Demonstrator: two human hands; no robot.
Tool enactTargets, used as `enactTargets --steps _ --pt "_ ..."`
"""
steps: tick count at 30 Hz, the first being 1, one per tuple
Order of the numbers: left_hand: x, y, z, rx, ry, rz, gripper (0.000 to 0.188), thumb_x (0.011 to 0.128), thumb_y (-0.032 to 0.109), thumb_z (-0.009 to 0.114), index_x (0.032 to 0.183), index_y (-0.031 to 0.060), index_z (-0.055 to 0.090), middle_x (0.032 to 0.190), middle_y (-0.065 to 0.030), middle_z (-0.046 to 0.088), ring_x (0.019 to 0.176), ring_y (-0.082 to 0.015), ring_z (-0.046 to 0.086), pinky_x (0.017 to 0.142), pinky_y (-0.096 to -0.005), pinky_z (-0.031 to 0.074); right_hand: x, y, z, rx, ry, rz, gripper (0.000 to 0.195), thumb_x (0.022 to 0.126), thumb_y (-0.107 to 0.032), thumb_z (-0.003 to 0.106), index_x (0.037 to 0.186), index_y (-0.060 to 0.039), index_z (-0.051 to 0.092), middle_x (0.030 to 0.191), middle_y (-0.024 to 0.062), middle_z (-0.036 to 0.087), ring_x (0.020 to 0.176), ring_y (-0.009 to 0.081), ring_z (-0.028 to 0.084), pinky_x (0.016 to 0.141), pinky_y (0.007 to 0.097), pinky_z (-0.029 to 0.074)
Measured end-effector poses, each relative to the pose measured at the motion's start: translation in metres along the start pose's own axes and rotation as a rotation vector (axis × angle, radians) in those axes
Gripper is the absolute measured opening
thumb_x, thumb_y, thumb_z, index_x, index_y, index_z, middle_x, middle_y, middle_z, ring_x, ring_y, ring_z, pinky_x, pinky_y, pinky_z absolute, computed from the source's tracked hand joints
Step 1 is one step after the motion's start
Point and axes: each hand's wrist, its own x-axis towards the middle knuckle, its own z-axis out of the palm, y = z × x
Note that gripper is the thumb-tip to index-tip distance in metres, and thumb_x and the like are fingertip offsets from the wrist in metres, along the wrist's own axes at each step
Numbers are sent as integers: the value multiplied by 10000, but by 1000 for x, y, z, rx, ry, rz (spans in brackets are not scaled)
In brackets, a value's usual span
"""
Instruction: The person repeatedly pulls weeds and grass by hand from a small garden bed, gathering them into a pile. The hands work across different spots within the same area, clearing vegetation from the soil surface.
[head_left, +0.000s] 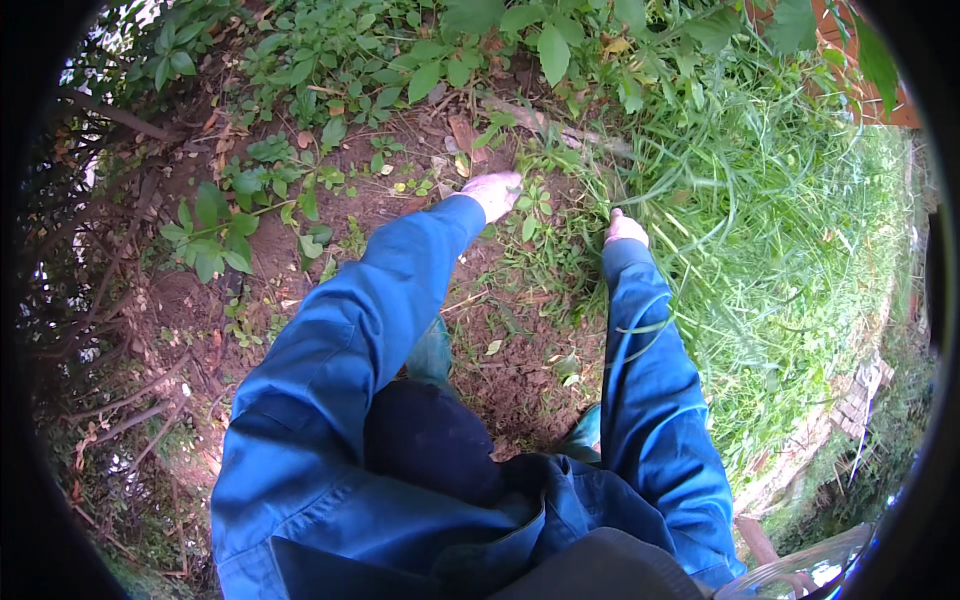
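Note:
My left hand (493, 193) reaches out low over the soil, its fingers curled beside a small leafy weed (531, 204). Whether a stem is pinched in those fingers is hidden. To its right, my right hand (626, 229) is closed around long green grass blades (637, 196), thumb uppermost. Some of these blades bend over the right sleeve (645, 330). Low weeds and short grass (559, 247) grow on the ground between my two hands.
Tall grass (780, 247) fills the right side. Leafy shrubs (420, 67) stand ahead, with a fallen branch (555, 127) before them. Dry twigs (142, 420) and a dark hedge line the left. My green boots (431, 356) stand on bare soil (502, 390).

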Motion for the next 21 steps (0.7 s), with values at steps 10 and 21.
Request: enactTargets --steps 10,21 --pt "-116 109 59 -641 -462 155 180 837 189 470 886 24 523 684 -55 529 539 -148 524 489 -281 455 22 38 27 6 -40 -195 397 815 -271 495 1166 -92 451 845 196 601 773 349 585 647 416 459" --pt "49 59 17 490 -127 17 614 758 287 575 1263 21 348 1067 -162 551 925 -286 557 820 -376 441 -19 5 -4 160 16 189 478 772 -379 568 1130 -79 469 1009 184 580 928 338 565 786 414 451"
